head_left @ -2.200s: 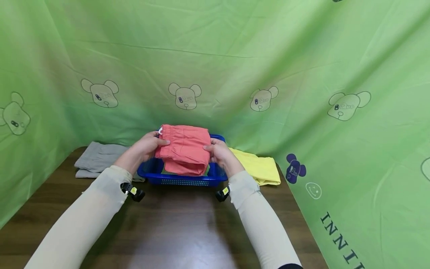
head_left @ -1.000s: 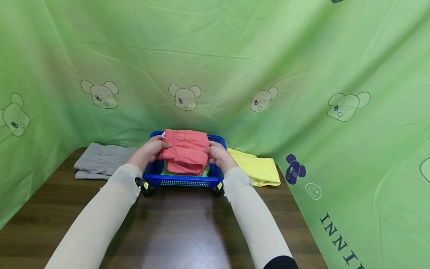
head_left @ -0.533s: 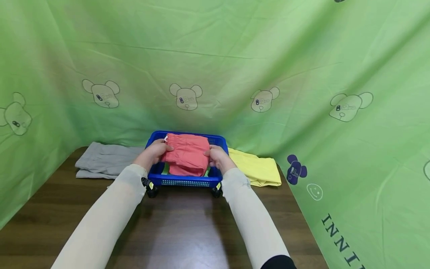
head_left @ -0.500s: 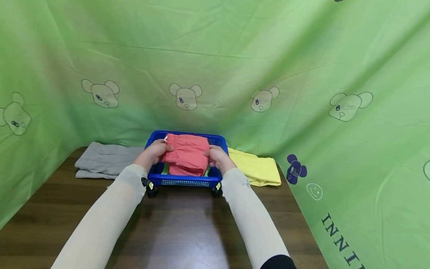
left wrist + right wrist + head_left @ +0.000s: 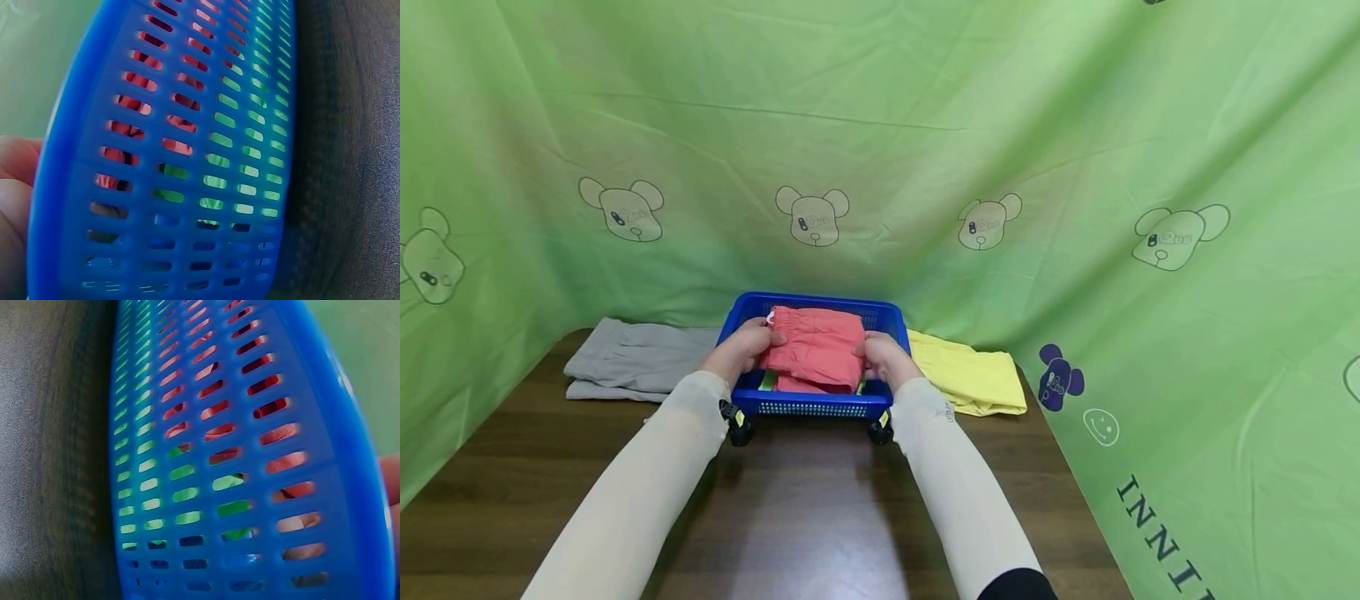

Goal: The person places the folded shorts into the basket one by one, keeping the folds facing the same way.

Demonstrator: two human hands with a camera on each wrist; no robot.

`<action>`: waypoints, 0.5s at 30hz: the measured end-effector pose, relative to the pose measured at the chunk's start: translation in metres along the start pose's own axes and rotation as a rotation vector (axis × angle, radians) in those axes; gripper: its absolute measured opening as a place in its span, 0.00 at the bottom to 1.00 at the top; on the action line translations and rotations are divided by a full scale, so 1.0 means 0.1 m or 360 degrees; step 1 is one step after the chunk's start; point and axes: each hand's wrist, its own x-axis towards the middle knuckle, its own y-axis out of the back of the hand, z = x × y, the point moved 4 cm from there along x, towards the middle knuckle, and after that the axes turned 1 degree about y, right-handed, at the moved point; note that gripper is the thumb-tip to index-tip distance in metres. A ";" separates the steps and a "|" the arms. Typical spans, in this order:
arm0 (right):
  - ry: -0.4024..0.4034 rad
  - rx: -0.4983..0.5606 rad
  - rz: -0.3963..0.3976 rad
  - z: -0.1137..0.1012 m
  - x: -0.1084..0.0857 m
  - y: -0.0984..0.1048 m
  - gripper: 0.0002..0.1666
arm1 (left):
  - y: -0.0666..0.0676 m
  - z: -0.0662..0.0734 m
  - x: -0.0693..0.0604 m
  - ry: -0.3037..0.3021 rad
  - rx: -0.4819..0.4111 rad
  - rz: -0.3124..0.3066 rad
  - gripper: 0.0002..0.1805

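A pair of folded coral-red shorts (image 5: 816,343), with an elastic waistband and a white drawstring end at its left, lies within the blue plastic basket (image 5: 820,406). My left hand (image 5: 745,343) pinches the waistband side, thumb on top. At the opposite edge, my right hand (image 5: 887,358) grips the cloth the same way. Beneath the shorts, folded green cloth (image 5: 767,381) peeks out. Both wrist views look through the basket's slotted wall (image 5: 159,225), with red fabric above the green cloth (image 5: 186,495); most of each hand is hidden there.
Folded grey cloth (image 5: 643,358) lies left of the basket, partly behind my left arm. Folded yellow cloth (image 5: 977,375) lies to the right. All stand on a dark wooden table (image 5: 805,500), with a green printed curtain (image 5: 880,133) behind and beside it.
Both hands have lowered the red shorts from above the basket down into it, moving slightly nearer to me. More of the basket's back wall shows now. The grey and yellow cloths stay put.
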 end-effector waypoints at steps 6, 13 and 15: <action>-0.0028 -0.0018 0.0027 0.05 0.02 0.01 0.23 | -0.02 -0.01 0.03 -0.0039 0.0063 -0.0006 0.36; -0.0014 -0.0035 0.0042 0.09 0.05 0.00 0.22 | -0.02 -0.04 0.03 -0.0017 0.0175 0.0069 0.35; -0.0017 -0.0036 0.0044 0.10 0.05 0.00 0.21 | -0.01 -0.04 0.03 -0.0012 0.0197 0.0073 0.35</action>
